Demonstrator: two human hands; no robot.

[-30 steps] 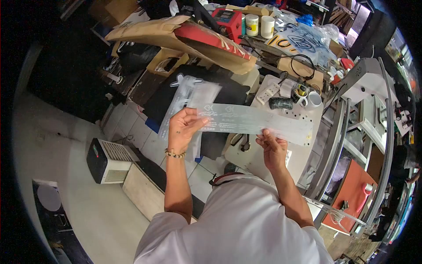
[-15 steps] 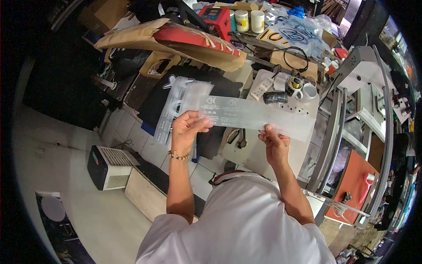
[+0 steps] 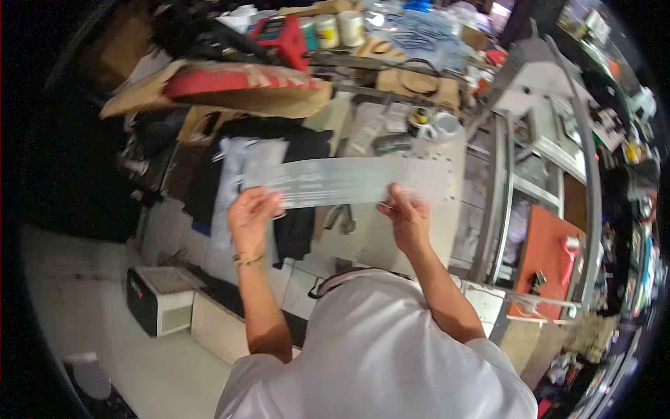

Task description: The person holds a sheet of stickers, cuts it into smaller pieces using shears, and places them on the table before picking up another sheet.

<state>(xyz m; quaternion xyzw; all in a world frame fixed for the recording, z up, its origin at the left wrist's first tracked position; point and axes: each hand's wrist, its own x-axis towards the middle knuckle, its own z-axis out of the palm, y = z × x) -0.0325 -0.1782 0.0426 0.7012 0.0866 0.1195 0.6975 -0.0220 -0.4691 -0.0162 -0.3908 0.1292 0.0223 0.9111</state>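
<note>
A long strip of translucent film (image 3: pixel 342 183) with rows of white print is stretched level between my hands, above the worktop. My left hand (image 3: pixel 252 215) pinches its left end, thumb on top. On the other side, my right hand (image 3: pixel 408 218) pinches the lower edge toward the right end. Below and left, more printed film sheets (image 3: pixel 234 164) lie on black cloth (image 3: pixel 314 143). A dark-handled tool (image 3: pixel 342 219), blurred, rests on the pale board (image 3: pixel 373 241) under the strip. Motion blur makes the print unreadable.
Mugs (image 3: pixel 445 127) and a power strip (image 3: pixel 364 138) sit beyond the film. A red object in brown paper (image 3: pixel 237 78) spans the back left, near a red box (image 3: pixel 283 38). A metal frame (image 3: pixel 504 188) stands at right, beside an orange-red board (image 3: pixel 548 258).
The whole view has shifted, so the bench and both hands appear farther left. Both hands keep their pinch on the film, and the picture is blurrier.
</note>
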